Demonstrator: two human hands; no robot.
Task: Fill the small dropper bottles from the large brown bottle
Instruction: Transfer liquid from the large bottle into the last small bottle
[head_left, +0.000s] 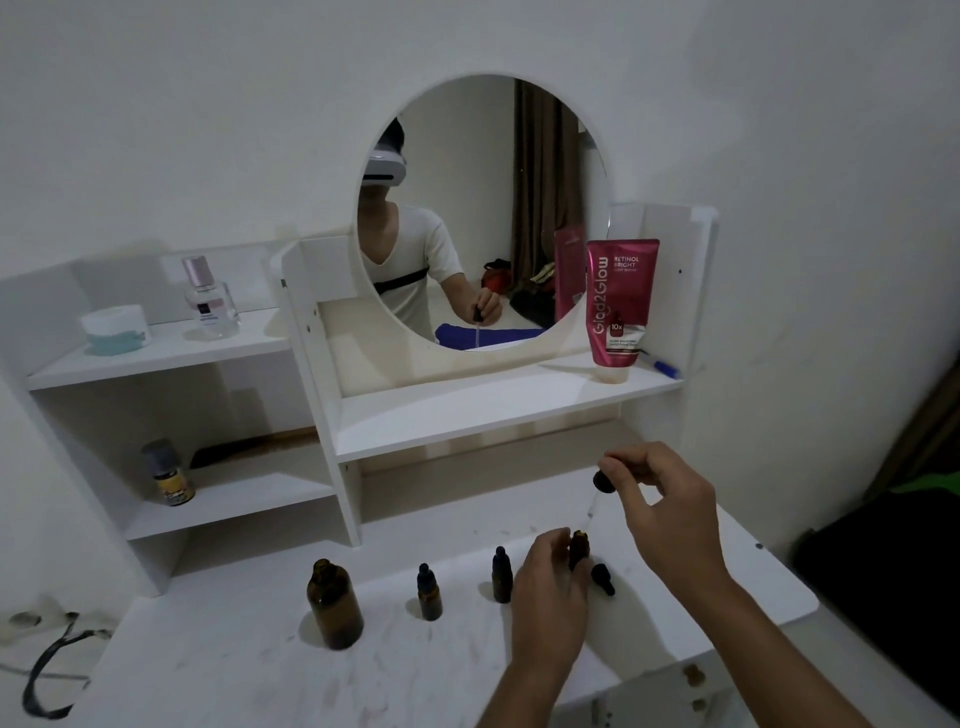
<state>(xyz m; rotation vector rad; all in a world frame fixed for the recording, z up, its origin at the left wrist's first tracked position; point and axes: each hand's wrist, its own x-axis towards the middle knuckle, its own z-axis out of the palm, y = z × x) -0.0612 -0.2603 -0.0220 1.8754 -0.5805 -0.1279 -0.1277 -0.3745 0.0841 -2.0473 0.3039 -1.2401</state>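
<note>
Open small bottle (579, 550): your left hand (550, 587) covers its lower body. Dropper (602, 480): glass tube faint, contents indiscernible. Your forearms: cut by bottom edge. Yellow-labelled bottle (169, 475) on lower shelf: label blurred. Perfume bottle (208, 299): print too small to read.

Your right hand (657, 499) pinches a dropper (602, 480) above the open small bottle (578, 548) your left hand (550, 587) holds on the bench (234, 670). Its cap (602, 578) lies just beside; the large brown bottle (334, 605) stands uncapped toward the left edge.
</note>
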